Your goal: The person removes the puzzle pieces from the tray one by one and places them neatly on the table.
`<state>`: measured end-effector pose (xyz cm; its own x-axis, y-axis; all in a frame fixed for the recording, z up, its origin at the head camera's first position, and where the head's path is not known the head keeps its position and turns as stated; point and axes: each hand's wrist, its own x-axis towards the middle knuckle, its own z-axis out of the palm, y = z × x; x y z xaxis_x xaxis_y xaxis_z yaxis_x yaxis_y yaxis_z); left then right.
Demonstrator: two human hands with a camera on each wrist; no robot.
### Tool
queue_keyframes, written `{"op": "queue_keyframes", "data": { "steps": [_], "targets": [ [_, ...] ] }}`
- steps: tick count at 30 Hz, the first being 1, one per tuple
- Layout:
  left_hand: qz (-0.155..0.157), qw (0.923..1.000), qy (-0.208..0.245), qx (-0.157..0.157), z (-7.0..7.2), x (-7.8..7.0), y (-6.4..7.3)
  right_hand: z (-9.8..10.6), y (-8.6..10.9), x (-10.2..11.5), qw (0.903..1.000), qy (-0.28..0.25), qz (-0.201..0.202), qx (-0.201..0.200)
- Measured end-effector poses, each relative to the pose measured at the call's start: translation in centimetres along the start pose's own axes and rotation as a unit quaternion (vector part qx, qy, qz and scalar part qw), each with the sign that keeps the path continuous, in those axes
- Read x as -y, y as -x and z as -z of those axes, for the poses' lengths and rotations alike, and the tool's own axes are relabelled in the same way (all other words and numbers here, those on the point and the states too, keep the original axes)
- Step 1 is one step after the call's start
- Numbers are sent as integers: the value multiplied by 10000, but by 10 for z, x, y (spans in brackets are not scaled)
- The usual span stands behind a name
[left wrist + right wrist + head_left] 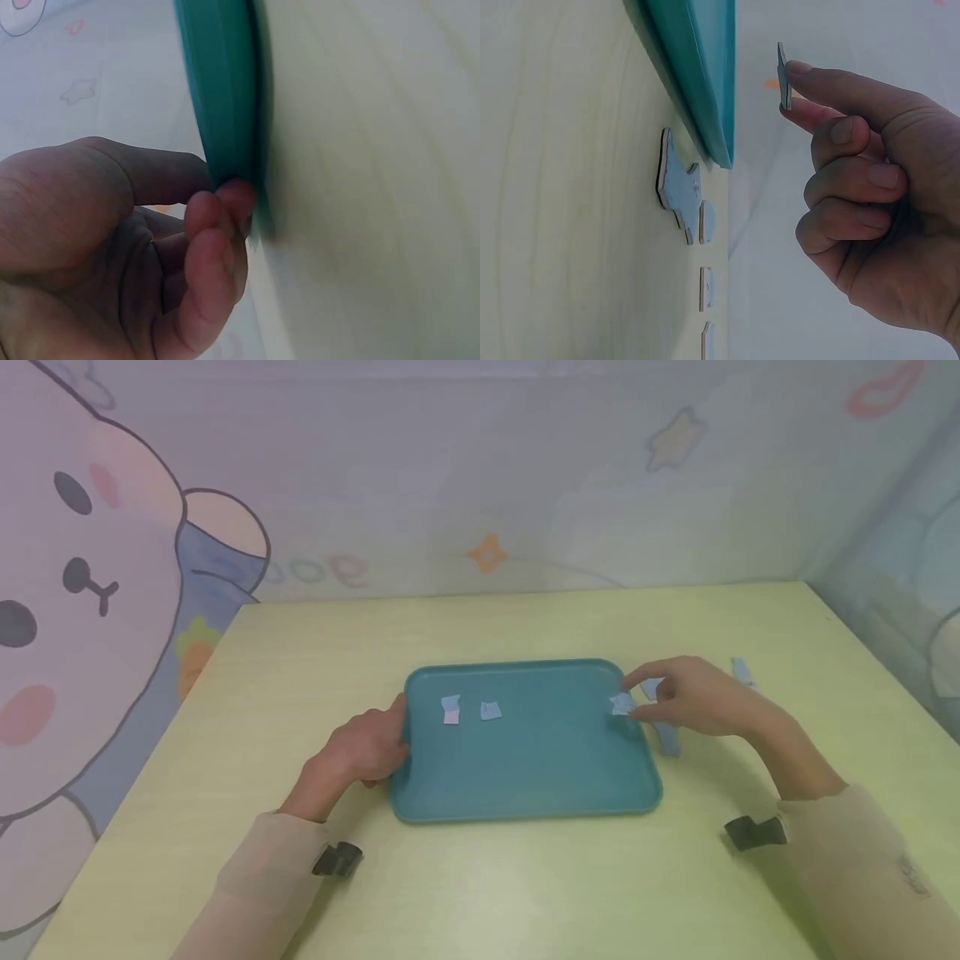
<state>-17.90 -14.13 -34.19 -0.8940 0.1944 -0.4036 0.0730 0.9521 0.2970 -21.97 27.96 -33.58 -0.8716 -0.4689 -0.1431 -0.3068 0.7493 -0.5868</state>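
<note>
My left hand [369, 745] grips the left rim of a teal rectangular tray [525, 777]; in the left wrist view the thumb and fingers [210, 240] pinch that edge. Over the tray's right rim, my right hand [701, 695] pinches a small flat light-blue piece [784, 79] between thumb and index finger, its other fingers curled in. The right wrist view shows this piece edge-on, raised above the tray. Two similar pieces lie on the tray's left half: a taller notched one [451, 710] and a squarish one [491, 711].
More flat light-blue pieces lie on the pale yellow table [510, 893] right of the tray, including a large jagged one [679, 180] close to its rim. Another piece [742, 671] lies farther right. A patterned cloth backdrop [420, 468] stands behind the table.
</note>
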Motion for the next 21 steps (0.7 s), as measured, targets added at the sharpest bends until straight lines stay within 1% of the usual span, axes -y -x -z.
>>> {"op": "queue_keyframes", "data": {
  "steps": [6,11,16,21],
  "targets": [
    [55,10000,-17,19,-1,-3,-1,0,6,-11,9999,-17,49,-87],
    [76,10000,-19,7,-1,-5,0,1,9,-16,9999,-16,-8,-106],
    [80,10000,-54,-11,-1,-3,0,8,13,-19,9998,-28,-174,-75],
    [97,9999,-102,-51,0,-2,1,17,15,-26,9994,142,-304,-97]
  ]
}}
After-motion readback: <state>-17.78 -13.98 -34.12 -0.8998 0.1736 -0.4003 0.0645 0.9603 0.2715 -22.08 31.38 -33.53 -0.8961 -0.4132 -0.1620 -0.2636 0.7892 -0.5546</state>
